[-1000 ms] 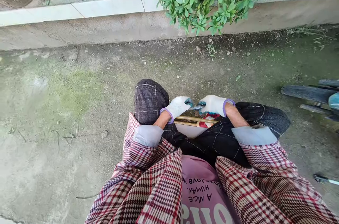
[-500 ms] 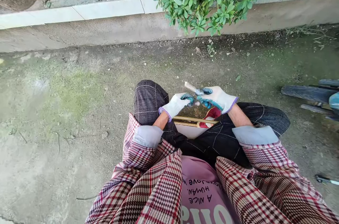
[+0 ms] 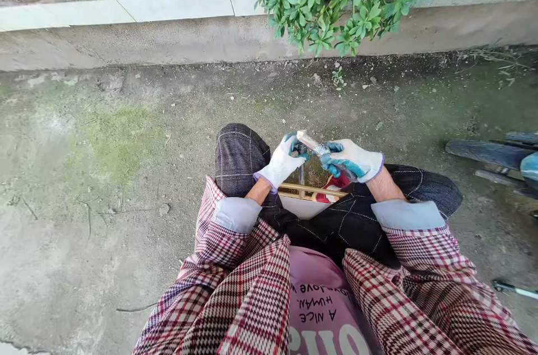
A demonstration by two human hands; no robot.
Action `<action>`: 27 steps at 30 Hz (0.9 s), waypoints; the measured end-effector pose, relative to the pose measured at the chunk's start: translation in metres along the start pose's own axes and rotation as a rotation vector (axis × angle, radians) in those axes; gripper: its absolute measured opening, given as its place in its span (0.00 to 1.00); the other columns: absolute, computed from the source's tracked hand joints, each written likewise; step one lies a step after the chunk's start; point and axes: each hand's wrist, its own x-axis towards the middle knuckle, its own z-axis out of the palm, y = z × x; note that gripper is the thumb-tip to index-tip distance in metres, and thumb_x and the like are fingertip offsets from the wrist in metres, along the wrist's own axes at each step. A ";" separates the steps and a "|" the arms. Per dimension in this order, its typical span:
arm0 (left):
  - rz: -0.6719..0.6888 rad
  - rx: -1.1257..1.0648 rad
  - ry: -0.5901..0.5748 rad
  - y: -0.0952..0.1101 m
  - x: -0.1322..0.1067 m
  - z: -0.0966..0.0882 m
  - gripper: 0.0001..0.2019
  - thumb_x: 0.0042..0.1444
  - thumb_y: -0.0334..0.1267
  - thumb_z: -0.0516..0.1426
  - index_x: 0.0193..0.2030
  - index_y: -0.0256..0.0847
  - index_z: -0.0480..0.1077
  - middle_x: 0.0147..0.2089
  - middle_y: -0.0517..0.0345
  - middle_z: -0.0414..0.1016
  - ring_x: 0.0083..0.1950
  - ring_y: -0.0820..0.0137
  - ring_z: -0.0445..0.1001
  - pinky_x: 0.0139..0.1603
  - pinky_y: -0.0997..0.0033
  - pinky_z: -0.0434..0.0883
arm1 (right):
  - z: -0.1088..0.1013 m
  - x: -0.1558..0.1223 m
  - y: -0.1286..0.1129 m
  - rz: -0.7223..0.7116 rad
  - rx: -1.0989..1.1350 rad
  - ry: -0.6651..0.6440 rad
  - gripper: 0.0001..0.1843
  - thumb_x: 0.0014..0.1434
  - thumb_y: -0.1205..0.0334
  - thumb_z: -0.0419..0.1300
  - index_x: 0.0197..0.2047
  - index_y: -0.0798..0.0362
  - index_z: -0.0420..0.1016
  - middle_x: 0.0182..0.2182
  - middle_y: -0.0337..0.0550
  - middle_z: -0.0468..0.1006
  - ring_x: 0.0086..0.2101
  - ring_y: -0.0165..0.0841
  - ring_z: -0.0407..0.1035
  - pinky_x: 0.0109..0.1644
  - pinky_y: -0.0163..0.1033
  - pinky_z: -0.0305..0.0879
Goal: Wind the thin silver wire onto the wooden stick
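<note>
Grey ground (image 3: 126, 176), mossy in patches, spreads beneath everything, and across it come the sleeves of a red-and-white plaid coat (image 3: 244, 293) with pale turned-back cuffs. A low wall (image 3: 168, 44) with white tiles along its edge crosses the far side, a leafy shrub (image 3: 348, 2) overhanging it. Dark checked trousers (image 3: 239, 159) cover the spread knees.

Between the knees, the two gloved hands meet, white with teal palms. The right hand (image 3: 353, 160) has its fingers clamped on a pale stick (image 3: 309, 141). The stick lies in front of the lap, just beside the left hand; its long axis runs diagonally, the free, whitish end pointing forward and to the person's left, the other end going back into the right palm.

The left hand (image 3: 282, 162) curls its fingers around a dark piece (image 3: 301, 148), mostly hidden. Below it shows a thin greyish rod (image 3: 301, 174), its long axis nearly straight toward the body; whether they join, I cannot tell. Silvery wire (image 3: 321, 150) coils around the stick beside the right fingertips.
</note>
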 end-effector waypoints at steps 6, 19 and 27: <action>-0.079 -0.320 -0.134 -0.014 0.004 0.016 0.42 0.41 0.26 0.66 0.67 0.35 0.61 0.63 0.42 0.71 0.58 0.62 0.74 0.59 0.65 0.72 | 0.006 -0.006 -0.008 -0.027 0.061 -0.010 0.20 0.43 0.56 0.76 0.34 0.56 0.75 0.21 0.38 0.75 0.18 0.28 0.67 0.19 0.33 0.67; -0.327 -0.685 -0.072 0.008 -0.002 0.017 0.19 0.47 0.31 0.63 0.48 0.36 0.71 0.35 0.62 0.73 0.35 0.76 0.70 0.45 0.68 0.75 | 0.003 -0.012 -0.007 -0.222 0.181 -0.058 0.24 0.46 0.48 0.72 0.42 0.54 0.74 0.19 0.33 0.72 0.15 0.27 0.60 0.15 0.34 0.58; -0.317 -0.726 -0.016 0.042 -0.010 -0.006 0.24 0.47 0.38 0.65 0.53 0.38 0.69 0.32 0.66 0.70 0.26 0.79 0.66 0.33 0.71 0.74 | 0.012 -0.019 -0.017 -0.275 0.191 0.033 0.26 0.44 0.44 0.72 0.41 0.51 0.73 0.18 0.31 0.69 0.15 0.27 0.58 0.16 0.34 0.56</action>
